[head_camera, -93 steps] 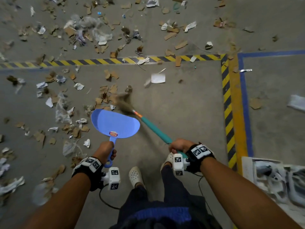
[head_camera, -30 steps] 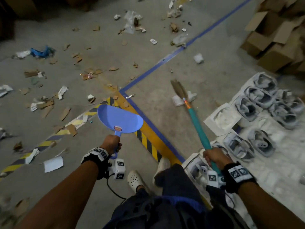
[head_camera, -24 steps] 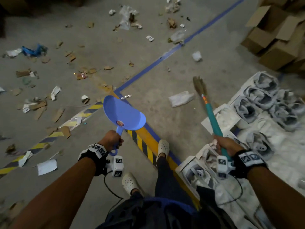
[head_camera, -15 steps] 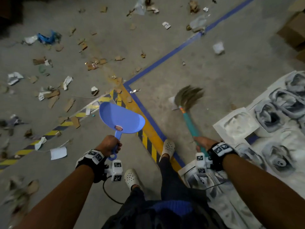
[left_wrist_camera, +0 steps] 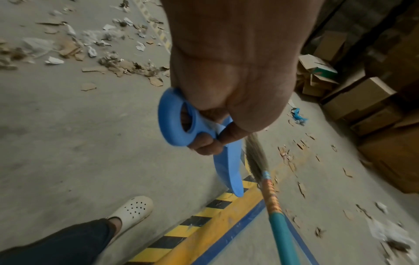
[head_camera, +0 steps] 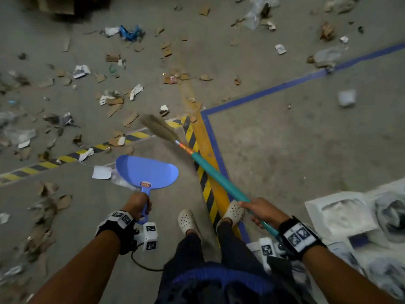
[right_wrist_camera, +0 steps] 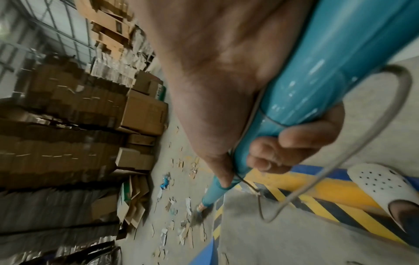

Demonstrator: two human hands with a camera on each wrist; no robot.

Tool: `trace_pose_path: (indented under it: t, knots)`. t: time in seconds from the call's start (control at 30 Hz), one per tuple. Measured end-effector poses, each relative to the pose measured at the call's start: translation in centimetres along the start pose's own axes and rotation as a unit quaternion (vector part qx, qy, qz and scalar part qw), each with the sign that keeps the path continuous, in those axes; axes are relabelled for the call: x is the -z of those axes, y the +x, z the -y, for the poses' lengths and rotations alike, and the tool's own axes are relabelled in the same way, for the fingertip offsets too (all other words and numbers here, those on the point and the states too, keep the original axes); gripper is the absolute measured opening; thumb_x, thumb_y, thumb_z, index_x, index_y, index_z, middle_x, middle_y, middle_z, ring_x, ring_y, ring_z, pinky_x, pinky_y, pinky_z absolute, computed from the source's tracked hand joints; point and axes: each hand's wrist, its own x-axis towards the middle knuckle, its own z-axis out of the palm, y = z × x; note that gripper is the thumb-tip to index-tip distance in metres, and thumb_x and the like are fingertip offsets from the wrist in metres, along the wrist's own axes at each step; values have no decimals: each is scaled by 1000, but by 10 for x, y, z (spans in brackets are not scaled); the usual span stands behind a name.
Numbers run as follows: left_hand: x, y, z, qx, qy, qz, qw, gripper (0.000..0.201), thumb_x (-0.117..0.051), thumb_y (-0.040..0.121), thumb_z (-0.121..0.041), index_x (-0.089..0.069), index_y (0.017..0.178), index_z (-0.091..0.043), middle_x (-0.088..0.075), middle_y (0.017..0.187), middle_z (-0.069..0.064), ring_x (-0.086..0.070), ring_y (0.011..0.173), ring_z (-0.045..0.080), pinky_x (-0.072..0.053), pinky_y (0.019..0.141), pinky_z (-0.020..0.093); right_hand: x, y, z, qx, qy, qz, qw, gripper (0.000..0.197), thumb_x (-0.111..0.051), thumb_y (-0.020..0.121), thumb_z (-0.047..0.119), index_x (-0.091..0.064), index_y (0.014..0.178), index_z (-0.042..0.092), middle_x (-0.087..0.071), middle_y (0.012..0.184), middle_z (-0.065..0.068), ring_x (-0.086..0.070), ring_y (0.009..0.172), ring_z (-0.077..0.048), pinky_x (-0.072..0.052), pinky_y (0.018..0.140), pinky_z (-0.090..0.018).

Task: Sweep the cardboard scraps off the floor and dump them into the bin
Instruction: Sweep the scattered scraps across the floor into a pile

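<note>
The left hand [head_camera: 137, 204] is wrapped round the handle of the blue dustpan [head_camera: 147, 172], fingers curled through to the looped end, as the left wrist view shows. The pan is held off the floor [head_camera: 285, 150], its wide lip pointing away from the hand; a white paper sheet [head_camera: 101, 172] lies just beyond the pan's left edge.

The right hand [head_camera: 262, 212] grips the teal shaft of the broom [head_camera: 215, 175], fingers closed round it with the thumb along the top. From this hand the shaft runs forward and leftward, crossing the yellow floor band [head_camera: 206, 148] and its black-and-yellow hazard stripe [head_camera: 203, 183]. The bristles [head_camera: 158, 127] are blurred, ahead of the dustpan's far edge and near the corner where a second hazard stripe meets the first.

The cardboard scraps [head_camera: 114, 106] lie scattered ahead of and to the left of the left hand, thickest beyond the hazard stripe, mixed with white paper bits and crumpled plastic. More scraps run along the floor to the left of the left forearm.

Ahead of the right hand, inside the corner of the blue tape line [head_camera: 274, 89], the floor is mostly bare, with one blurred white scrap [head_camera: 346, 98] far out. Just right of the right wrist, white moulded trays [head_camera: 341, 213] cover the floor to the picture's edge. Two white clogs [head_camera: 186, 218] stand between the hands, the right one on the yellow band. Stacked cardboard boxes [right_wrist_camera: 68, 125] rise beyond the broom's end in the right wrist view.
</note>
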Motion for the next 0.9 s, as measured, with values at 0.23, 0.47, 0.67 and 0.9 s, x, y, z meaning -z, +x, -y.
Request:
trace_pose_path:
  t: [0.23, 0.47, 0.67, 0.9]
  knots:
    - [19, 13, -23, -9, -52, 28, 998, 24, -32, 93, -1, -37, 71, -8, -40, 61, 12, -34, 44, 17, -25, 44, 18, 33, -5, 5, -13, 99, -141, 985, 35, -64, 91, 33, -45, 71, 11, -41, 45, -3, -34, 31, -11, -29, 35, -17]
    - [63, 48, -48, -26, -62, 66, 996, 25, -31, 91, 5, -37, 70, -7, -39, 63, 13, -32, 51, 20, -22, 50, 26, 45, 62, 65, -39, 171, -201, 964, 35, -43, 102, 21, -40, 70, 7, -33, 27, -3, -31, 18, -14, -26, 29, -9]
    - [133, 99, -56, -22, -63, 56, 996, 22, -34, 92, 3, -37, 73, -7, -40, 65, 13, -32, 51, 20, -22, 50, 25, -25, 161, 145, -87, 6, -120, 989, 49, -45, 101, 22, -44, 55, 7, -42, 31, -1, -38, 31, -18, -33, 47, -30]
    - [205, 138, -28, 8, -66, 18, 998, 21, -33, 91, 3, -37, 73, -5, -40, 64, 12, -32, 49, 20, -23, 48, 22, -188, 155, 206, -82, -171, 76, 979, 49, -56, 94, 23, -51, 47, 11, -42, 36, -2, -37, 31, -14, -35, 43, -27]
